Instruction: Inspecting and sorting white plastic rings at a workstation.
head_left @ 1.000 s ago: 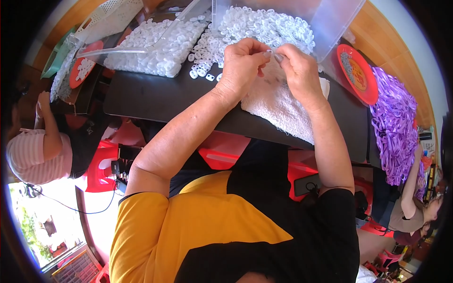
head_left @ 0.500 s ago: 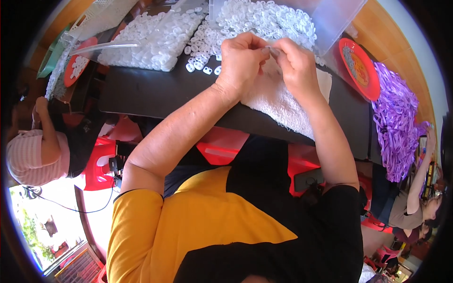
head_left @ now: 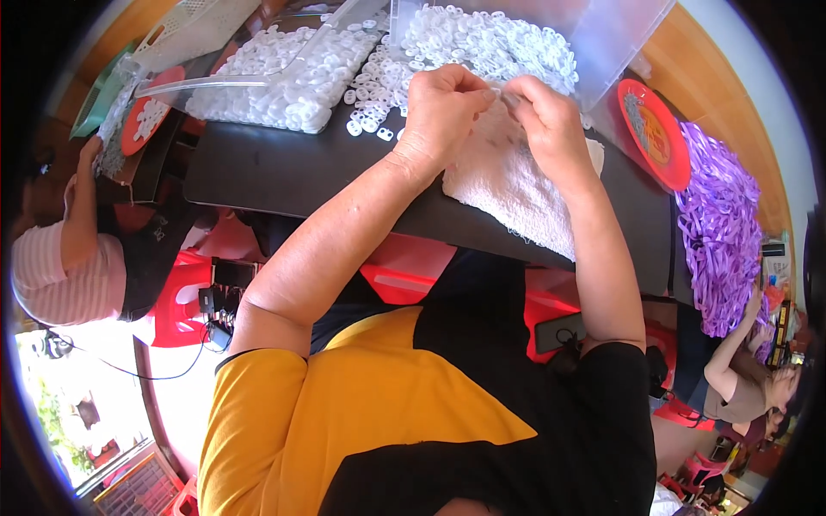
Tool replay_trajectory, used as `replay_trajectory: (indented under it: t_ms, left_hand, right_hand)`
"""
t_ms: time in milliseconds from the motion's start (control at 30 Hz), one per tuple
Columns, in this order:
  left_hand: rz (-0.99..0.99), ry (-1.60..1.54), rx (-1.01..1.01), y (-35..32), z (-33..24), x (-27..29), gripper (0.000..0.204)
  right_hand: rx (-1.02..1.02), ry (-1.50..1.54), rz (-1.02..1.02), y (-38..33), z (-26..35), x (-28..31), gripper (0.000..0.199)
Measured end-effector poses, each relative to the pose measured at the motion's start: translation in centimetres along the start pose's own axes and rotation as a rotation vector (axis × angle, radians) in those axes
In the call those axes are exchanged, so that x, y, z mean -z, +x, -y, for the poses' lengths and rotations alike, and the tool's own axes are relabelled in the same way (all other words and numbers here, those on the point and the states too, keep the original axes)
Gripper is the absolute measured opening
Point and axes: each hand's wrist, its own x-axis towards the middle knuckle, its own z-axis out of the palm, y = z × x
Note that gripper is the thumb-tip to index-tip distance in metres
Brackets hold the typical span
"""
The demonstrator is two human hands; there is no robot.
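Above a white cloth, my left hand and my right hand meet, both with fingers pinched. A tiny pale bit shows between the fingertips, too small and covered to name. Just beyond them lies a heap of small white oval plastic pieces with two holes, partly inside a clear plastic bin. Loose pieces of the same kind spread over the black table to the left of my left hand.
More white pieces fill a clear container at the left. A red plate with small grey parts stands at the right, beside hanging purple straps. Co-workers sit on both sides: a striped sleeve left, a bare arm right.
My fingertips have shifted slightly, still pinched close together. The co-worker's hand at the left has risen, and the arm of the one at the right has come down.
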Motion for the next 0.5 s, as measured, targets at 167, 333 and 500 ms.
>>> replay_trajectory:
  t_ms: [167, 333, 500]
  left_hand:
    - [0.058, 0.053, 0.019, -0.01, -0.25, -0.09, 0.01]
    - [0.045, 0.096, 0.007, -0.46, -0.18, -0.28, 0.01]
    - [0.039, 0.022, 0.027, -0.34, -0.19, -0.58, 0.01]
  right_hand:
    - [0.048, -0.049, 0.01, -0.13, 0.01, 0.2, 0.01]
    - [-0.061, 0.065, 0.009, -0.33, 0.55, -0.67, 0.012]
    - [-0.142, 0.107, 0.007, -0.05, 0.68, -0.37, 0.015]
